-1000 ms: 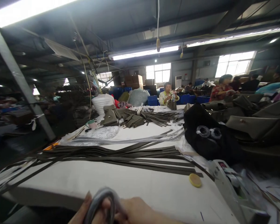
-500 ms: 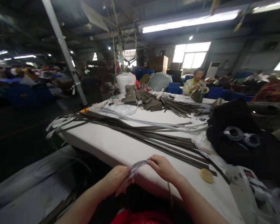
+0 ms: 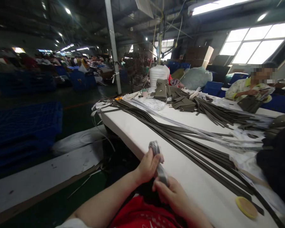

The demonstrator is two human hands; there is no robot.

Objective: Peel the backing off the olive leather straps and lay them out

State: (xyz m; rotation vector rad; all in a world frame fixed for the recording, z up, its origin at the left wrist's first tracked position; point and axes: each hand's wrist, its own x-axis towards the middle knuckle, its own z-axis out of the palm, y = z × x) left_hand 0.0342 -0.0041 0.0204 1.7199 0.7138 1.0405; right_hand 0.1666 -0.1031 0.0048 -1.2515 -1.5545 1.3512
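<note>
Close to my body, at the table's front edge, both hands hold a shiny grey strip [image 3: 154, 146] that looks wrapped in clear film. My left hand [image 3: 147, 166] is closed around its upper part, where a looped end stands up above the fingers. Lower and to the right, my right hand [image 3: 168, 189] grips the other part, slightly blurred. Beyond them, long dark olive straps [image 3: 178, 134] lie in a bundle across the white table [image 3: 128, 129]. A round yellow-rimmed disc [image 3: 246, 207] rests at the right, near the strap ends.
Olive fabric pieces [image 3: 184, 104] and a heap of thin strips [image 3: 213, 110] lie farther back. A co-worker [image 3: 248, 85] sits across the table at right. Left are a pale board [image 3: 47, 167] and blue pallets [image 3: 26, 126]. A metal pole [image 3: 112, 47] stands behind the table's far end.
The view has swung left. My hands have come closer together, and the grey strip went from stretched sideways between them to upright, with a loop above my left hand.
</note>
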